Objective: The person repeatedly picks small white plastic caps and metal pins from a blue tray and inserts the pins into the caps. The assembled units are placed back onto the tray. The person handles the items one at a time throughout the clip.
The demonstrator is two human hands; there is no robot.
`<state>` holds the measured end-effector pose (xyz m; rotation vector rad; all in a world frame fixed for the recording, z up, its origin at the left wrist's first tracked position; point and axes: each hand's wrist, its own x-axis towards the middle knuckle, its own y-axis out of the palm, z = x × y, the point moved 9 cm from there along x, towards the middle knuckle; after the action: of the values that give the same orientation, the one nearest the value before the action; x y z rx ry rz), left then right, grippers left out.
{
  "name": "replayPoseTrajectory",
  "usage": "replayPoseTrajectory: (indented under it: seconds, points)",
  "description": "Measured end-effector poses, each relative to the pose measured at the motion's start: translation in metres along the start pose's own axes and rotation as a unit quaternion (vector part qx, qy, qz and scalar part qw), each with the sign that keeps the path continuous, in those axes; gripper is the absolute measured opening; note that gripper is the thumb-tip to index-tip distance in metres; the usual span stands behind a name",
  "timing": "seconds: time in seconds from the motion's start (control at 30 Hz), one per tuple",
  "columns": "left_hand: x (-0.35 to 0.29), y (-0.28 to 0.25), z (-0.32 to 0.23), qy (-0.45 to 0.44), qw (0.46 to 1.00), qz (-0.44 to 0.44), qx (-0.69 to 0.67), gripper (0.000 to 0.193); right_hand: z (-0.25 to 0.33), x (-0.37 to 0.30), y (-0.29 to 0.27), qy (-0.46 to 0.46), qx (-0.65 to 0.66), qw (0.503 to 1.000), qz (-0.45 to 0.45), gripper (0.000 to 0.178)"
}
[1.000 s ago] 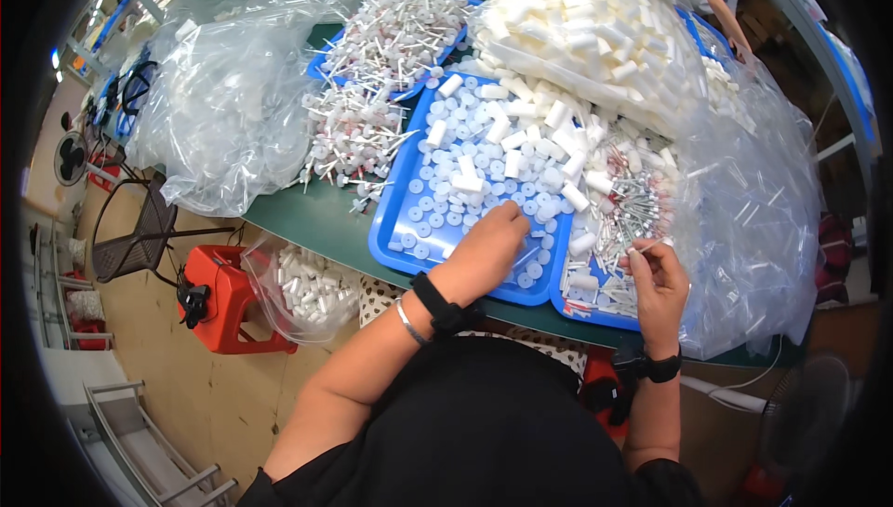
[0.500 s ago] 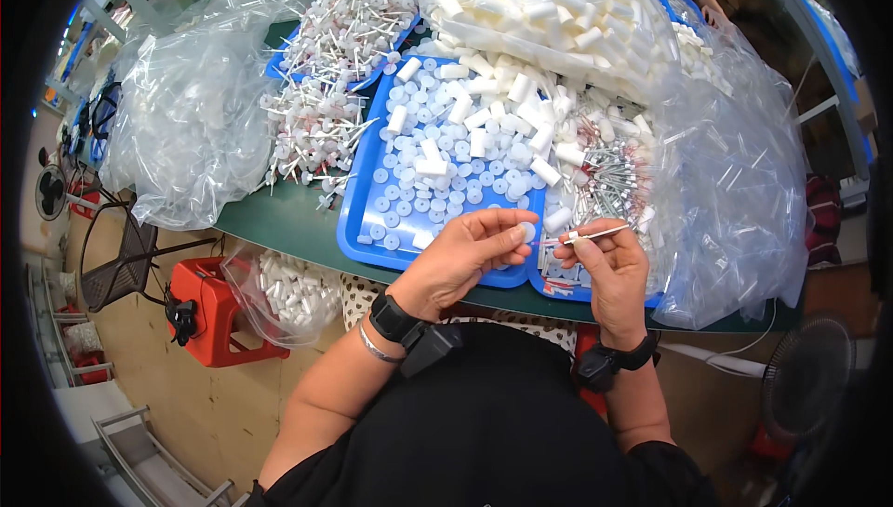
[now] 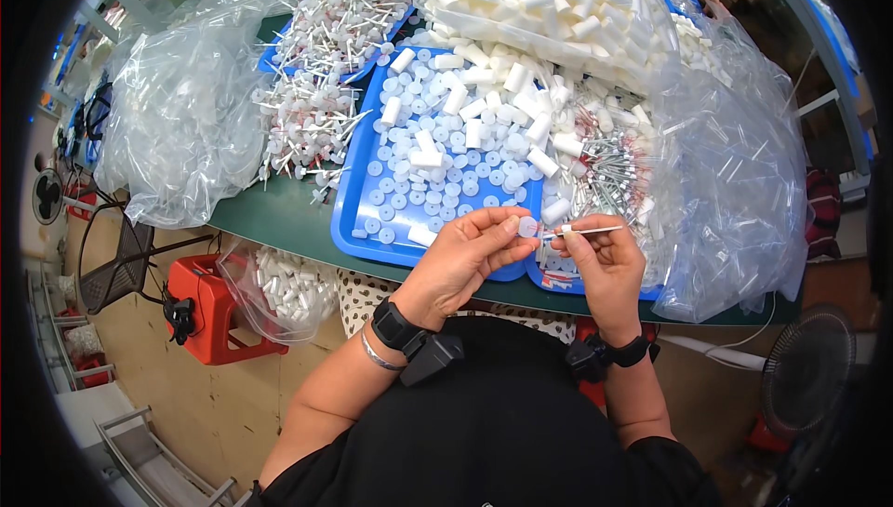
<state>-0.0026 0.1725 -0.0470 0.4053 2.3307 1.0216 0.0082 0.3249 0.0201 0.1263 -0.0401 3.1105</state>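
Over the front edge of the blue tray [image 3: 346,214], my left hand [image 3: 458,267] pinches a small translucent disc [image 3: 527,227] between thumb and fingertips. My right hand [image 3: 609,274] is closed on a thin white stick [image 3: 600,230], which lies almost level. The stick's thin inner end points at the disc; whether the two touch is too small to tell. Beneath and beyond my hands, loose pale discs [image 3: 433,126] and white foam cylinders [image 3: 426,156] lie in the tray. A bundle of thin metal-coloured rods [image 3: 609,177] with reddish ends lies beyond my right hand.
A big clear bag of white cylinders [image 3: 558,14] stands at the back. Finished-looking disc-and-stick pieces [image 3: 344,19] pile up at back left. Crumpled plastic bags lie left [image 3: 177,126] and right [image 3: 735,191]. A red stool [image 3: 200,312] and a fan [image 3: 807,372] stand below the table.
The disc in my left hand has turned to show more of its face. My right hand has shifted slightly left with the stick. The other person's arm at the back right has moved up.
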Motion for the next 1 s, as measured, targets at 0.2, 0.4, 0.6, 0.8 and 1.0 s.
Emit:
replayPoseTrajectory:
  seconds: [0.2, 0.4, 0.6, 0.8, 1.0]
  points:
    - [0.002, -0.003, 0.003, 0.001, 1.0, -0.005, -0.007, 0.029, 0.018, -0.001, 0.004, -0.104, -0.15, 0.983, 0.018, 0.011]
    - [0.003, -0.005, 0.005, -0.004, 1.0, -0.003, -0.019, 0.029, 0.021, -0.002, 0.006, -0.119, -0.173, 0.977, 0.025, 0.012]
    - [0.0, 0.002, 0.005, -0.014, 0.999, 0.017, 0.026, 0.03, 0.015, -0.001, 0.004, -0.071, -0.118, 0.99, 0.031, 0.012]
    - [0.0, -0.001, 0.012, -0.04, 0.999, 0.03, -0.015, 0.031, 0.017, 0.0, -0.001, -0.095, -0.136, 0.986, 0.01, 0.013]
    - [0.001, -0.004, 0.017, -0.053, 0.997, 0.025, -0.044, 0.03, 0.032, -0.002, 0.011, -0.111, -0.203, 0.972, 0.052, 0.013]
